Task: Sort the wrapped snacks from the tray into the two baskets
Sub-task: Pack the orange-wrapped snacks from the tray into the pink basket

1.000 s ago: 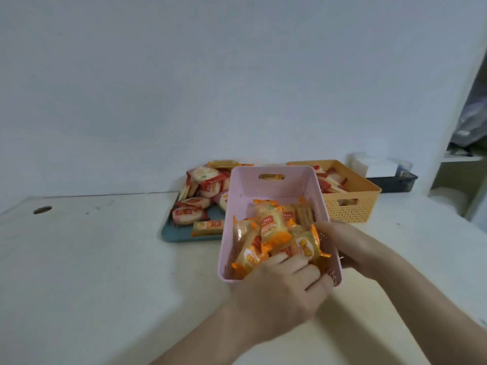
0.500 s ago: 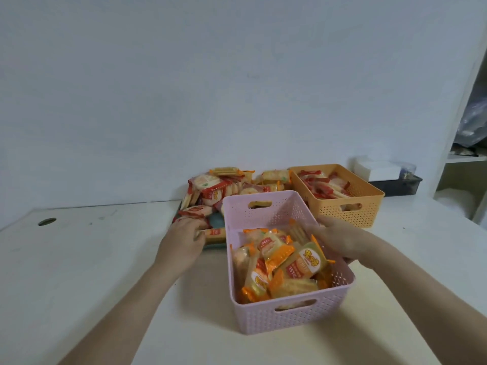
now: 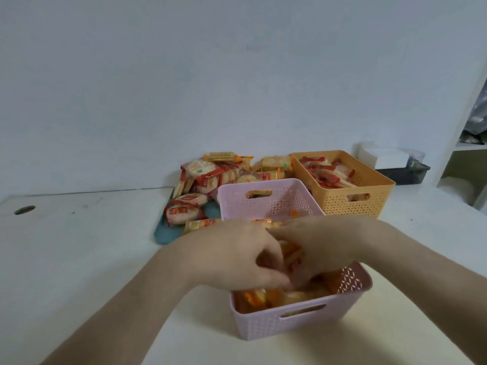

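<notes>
Both hands, left hand (image 3: 237, 256) and right hand (image 3: 324, 246), dig among orange packets (image 3: 253, 299) in the pink basket (image 3: 290, 322) (grips blurred, cannot tell); the tray (image 3: 163, 234) lies beyond, nearer the left.

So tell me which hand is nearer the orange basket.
Right. The right hand is in the pink basket, just in front of the orange basket; the left hand lies further left, towards the tray.

The pink basket (image 3: 295, 321) and the orange basket (image 3: 350, 204) behind it look like matt perforated plastic; the wrapped snacks (image 3: 204, 175) left of it shine (glossy film) on a smooth teal tray (image 3: 164, 234).
</notes>
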Motion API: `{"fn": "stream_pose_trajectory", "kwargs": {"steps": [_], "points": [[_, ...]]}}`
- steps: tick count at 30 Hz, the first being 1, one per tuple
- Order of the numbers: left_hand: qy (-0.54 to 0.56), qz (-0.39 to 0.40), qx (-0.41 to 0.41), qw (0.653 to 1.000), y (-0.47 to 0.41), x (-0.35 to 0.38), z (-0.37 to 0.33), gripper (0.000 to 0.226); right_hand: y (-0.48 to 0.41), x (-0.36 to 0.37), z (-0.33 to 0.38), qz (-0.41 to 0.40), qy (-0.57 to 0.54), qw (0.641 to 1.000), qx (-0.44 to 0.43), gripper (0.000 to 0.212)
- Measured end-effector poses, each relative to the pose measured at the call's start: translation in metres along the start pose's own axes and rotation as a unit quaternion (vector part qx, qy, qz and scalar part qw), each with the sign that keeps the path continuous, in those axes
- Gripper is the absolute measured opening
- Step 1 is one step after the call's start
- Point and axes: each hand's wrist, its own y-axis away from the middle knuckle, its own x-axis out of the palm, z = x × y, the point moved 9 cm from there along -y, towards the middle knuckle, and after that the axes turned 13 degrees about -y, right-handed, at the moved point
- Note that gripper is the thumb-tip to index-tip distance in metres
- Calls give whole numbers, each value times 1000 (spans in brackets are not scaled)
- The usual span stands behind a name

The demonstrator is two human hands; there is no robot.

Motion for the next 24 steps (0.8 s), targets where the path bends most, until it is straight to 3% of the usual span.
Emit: {"fn": "stream_pose_trajectory", "kwargs": {"steps": [4,7,10,14,19,23,24], "points": [[-193,64,-6,979,-16,31,0,45,-8,-7,2,-149,71,986,-22,75],[-220,64,-28,973,-28,34,0,49,-1,-19,0,-272,99,957,-29,62],[-211,53,-39,975,-34,35,-6,36,4,-25,-11,-326,56,944,-9,70],[-214,-14,-101,971,-36,23,4,20,14,-33,-18,-354,34,935,-21,79],[-221,-94,-183,953,-41,7,36,26,30,-40,-15,-373,49,927,-10,70],[-153,-182,-219,946,-40,-6,53,7,36,-49,-23,-347,-118,930,-32,49],[-147,-216,-226,938,-36,-12,56,12,34,-48,-26,-319,-161,933,-32,47]]}}
